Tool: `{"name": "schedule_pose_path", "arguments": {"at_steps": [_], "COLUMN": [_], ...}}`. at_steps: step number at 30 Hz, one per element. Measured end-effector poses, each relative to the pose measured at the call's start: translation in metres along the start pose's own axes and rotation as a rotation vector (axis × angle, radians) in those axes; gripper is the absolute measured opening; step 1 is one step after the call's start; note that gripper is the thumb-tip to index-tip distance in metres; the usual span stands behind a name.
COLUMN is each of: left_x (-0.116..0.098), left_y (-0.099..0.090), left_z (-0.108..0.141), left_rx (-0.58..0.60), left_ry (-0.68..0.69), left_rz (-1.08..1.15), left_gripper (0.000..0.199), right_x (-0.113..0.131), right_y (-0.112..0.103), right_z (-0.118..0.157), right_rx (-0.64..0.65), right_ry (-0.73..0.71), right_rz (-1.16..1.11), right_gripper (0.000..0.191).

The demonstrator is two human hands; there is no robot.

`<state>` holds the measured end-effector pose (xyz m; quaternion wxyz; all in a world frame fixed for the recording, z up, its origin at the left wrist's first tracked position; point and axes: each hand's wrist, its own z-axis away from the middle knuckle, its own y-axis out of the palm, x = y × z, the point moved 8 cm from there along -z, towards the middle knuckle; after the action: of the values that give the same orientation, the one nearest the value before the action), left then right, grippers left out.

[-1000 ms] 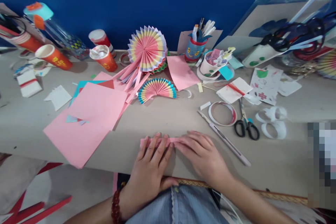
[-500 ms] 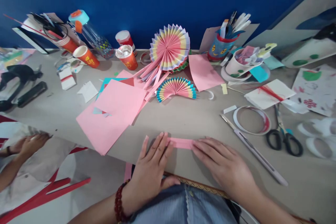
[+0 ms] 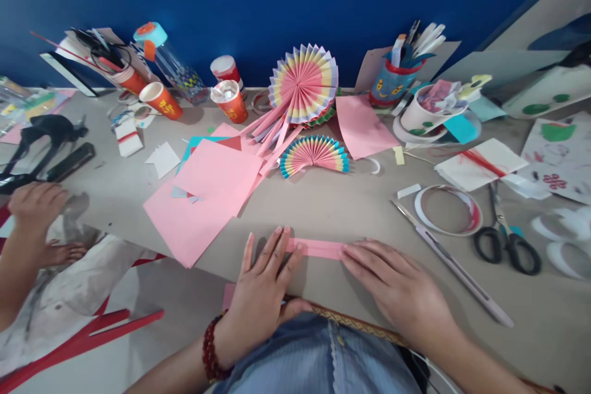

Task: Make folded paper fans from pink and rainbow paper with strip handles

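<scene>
A narrow folded pink paper strip (image 3: pixel 318 249) lies flat near the table's front edge. My left hand (image 3: pixel 263 280) rests palm down over its left end, fingers spread. At the strip's other end, the fingertips of my right hand (image 3: pixel 397 283) press down, the fingers stretched out side by side. Both hands partly cover the strip's ends. Behind it lies a pleated paper fan (image 3: pixel 314 157) in pink, yellow and blue. A round paper rosette (image 3: pixel 303 83) with pink strips stands against the blue wall. Pink paper sheets (image 3: pixel 212 178) are stacked to the left.
On the right lie a craft knife (image 3: pixel 462 274), a tape roll (image 3: pixel 447 210) and black-handled scissors (image 3: pixel 508 240). Cups of pens and scraps, orange paper cups (image 3: pixel 161 100) and a bottle (image 3: pixel 178 68) line the wall. Another person's hand (image 3: pixel 39 203) is at the left edge.
My left hand has slid slightly left along the strip, baring more of it. My right hand stays at its end. The other person's hand has risen toward the table edge. The view has shifted slightly.
</scene>
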<state>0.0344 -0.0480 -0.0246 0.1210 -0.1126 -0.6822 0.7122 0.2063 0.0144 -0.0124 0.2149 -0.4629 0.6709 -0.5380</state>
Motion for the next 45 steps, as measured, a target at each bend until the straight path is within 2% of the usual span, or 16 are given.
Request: {"name": "schedule_pose_path", "arguments": {"at_steps": [10,16,19,21,23,26,28,30,34,36,38,41,45], "left_x": [0.004,0.018,0.021,0.016,0.001,-0.029,-0.035,-0.026,0.011,0.025,0.028,0.016,-0.010], "left_y": [0.000,0.000,-0.006,-0.015,-0.021,-0.013,-0.007,-0.002,0.001,-0.003,-0.009,-0.015,-0.005], "left_z": [0.005,0.015,0.017,0.011,-0.002,-0.025,-0.032,-0.029,0.001,0.013,0.015,0.004,-0.013], "left_rx": [-0.031,-0.029,-0.051,-0.106,-0.140,-0.056,-0.023,0.009,0.049,0.029,-0.020,-0.087,-0.030], "left_ry": [0.026,0.023,0.013,0.004,0.054,0.248,0.311,0.309,0.210,0.142,0.091,0.110,0.310], "left_rz": [-0.047,-0.060,-0.031,-0.003,0.018,0.052,0.079,0.084,0.021,0.001,0.011,0.038,0.054], "left_gripper": [0.080,0.076,0.081,0.088,0.091,0.092,0.101,0.106,0.096,0.093,0.095,0.102,0.104], "right_x": [-0.001,0.000,0.000,0.001,0.002,0.002,0.002,0.002,0.003,0.003,0.003,0.003,0.003], "right_y": [0.002,0.003,0.003,0.002,0.001,0.001,0.003,0.004,0.002,0.002,0.001,0.001,-0.004], "right_z": [0.001,0.002,0.001,0.001,0.000,0.000,0.001,0.002,0.003,0.002,0.001,0.000,-0.003], "right_rx": [0.011,0.028,0.033,0.020,0.001,0.004,0.023,0.032,0.014,0.005,-0.005,-0.005,0.023], "right_ry": [0.032,0.020,0.029,0.025,0.015,0.016,0.025,0.030,0.022,0.019,0.018,0.018,0.039], "right_rz": [0.001,-0.007,-0.015,-0.021,-0.020,-0.011,-0.009,-0.012,-0.007,-0.005,-0.008,-0.005,-0.014], "right_gripper": [0.050,0.050,0.045,0.041,0.037,0.035,0.038,0.040,0.038,0.037,0.035,0.033,0.031]}}
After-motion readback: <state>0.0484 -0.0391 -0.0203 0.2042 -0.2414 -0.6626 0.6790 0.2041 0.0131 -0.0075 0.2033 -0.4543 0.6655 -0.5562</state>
